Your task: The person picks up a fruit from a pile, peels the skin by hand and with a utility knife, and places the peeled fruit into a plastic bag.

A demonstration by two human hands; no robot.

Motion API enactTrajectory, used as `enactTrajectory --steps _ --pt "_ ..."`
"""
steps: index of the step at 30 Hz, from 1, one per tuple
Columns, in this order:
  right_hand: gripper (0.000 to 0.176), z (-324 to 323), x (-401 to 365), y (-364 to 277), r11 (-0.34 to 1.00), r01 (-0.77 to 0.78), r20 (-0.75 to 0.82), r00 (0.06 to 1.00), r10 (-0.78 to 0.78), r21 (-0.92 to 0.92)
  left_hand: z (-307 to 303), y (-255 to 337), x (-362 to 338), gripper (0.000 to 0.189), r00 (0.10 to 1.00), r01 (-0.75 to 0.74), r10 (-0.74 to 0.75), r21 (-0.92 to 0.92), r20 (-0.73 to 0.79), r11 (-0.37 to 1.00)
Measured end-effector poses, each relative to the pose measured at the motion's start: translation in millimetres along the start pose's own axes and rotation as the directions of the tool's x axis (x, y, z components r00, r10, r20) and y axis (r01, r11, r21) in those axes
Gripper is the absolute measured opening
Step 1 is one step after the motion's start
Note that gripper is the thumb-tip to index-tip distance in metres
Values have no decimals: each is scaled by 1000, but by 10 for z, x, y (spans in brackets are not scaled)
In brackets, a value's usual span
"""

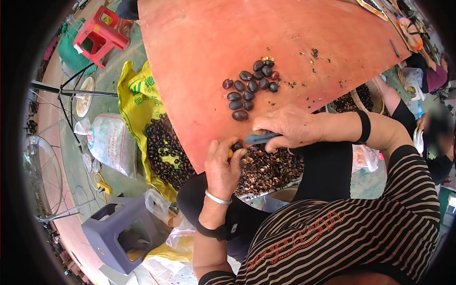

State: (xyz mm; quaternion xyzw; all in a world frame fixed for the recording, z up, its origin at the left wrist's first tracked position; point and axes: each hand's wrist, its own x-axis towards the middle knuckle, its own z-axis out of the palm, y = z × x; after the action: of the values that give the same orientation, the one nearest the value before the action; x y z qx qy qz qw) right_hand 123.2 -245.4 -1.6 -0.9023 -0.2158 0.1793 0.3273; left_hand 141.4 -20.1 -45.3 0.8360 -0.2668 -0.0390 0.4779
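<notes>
My left hand (222, 164), with a light bangle at its wrist, is closed on a dark brown nut (236, 147) between thumb and fingers. A small yellowish spot shows beside the nut. In my right hand (289, 126) is a knife (261, 137) with a flat dark grey blade, its tip pointing left, close to the nut. The handle is hidden in my fingers. Beyond my hands, several glossy dark nuts (251, 86) lie grouped on the orange-red board (204, 42). Below my hands is a heap of broken shells (270, 171).
Left of the board, an open yellow sack (130, 99) holds many dark nuts (164, 147). A red stool (102, 35), a grey stool (118, 232) and a filled white bag (111, 142) stand on the floor. Another person (437, 133) sits at the right by a basket (375, 95).
</notes>
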Motion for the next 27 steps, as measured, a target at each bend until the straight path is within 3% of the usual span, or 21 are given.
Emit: enactTrajectory --steps 1,3,6,10,15,18,22,24,25,27 --pt "41 51 17 4 1000 -4 8 1000 4 0 -14 11 5 29 1000 5 -5 -6 -1 1000" --pt "35 136 44 -14 987 155 -170 972 -161 -49 -43 29 12 28 999 31 -33 26 40 999" --pt "32 122 52 -107 985 100 -176 976 -125 -142 -27 10 11 28 999 43 -43 9 22 999" --pt "32 108 89 -128 974 89 -167 978 -124 -206 -3 -10 15 27 1000 14 -14 -25 -23 1000" --pt "33 130 70 -105 941 68 -130 985 -117 -331 7 9 17 22 1000 30 -31 97 7 995" --pt "33 186 -15 -42 940 16 -7 1000 -20 -342 46 -20 20 19 999 -29 34 122 -38 992" --pt "23 106 -206 81 971 67 -35 996 -77 -230 55 -17 -1 20 996 -55 61 89 -68 994" --pt "29 -28 -316 198 986 79 -121 988 -98 -149 97 14 -52 20 986 -96 95 -6 -138 995" --pt "32 -93 -383 270 993 58 -182 980 -76 -103 151 32 -172 18 981 177 -191 -291 -21 940" --pt "35 -246 -512 409 994 -53 -273 962 25 -97 206 152 -250 16 940 301 -331 -641 76 706"
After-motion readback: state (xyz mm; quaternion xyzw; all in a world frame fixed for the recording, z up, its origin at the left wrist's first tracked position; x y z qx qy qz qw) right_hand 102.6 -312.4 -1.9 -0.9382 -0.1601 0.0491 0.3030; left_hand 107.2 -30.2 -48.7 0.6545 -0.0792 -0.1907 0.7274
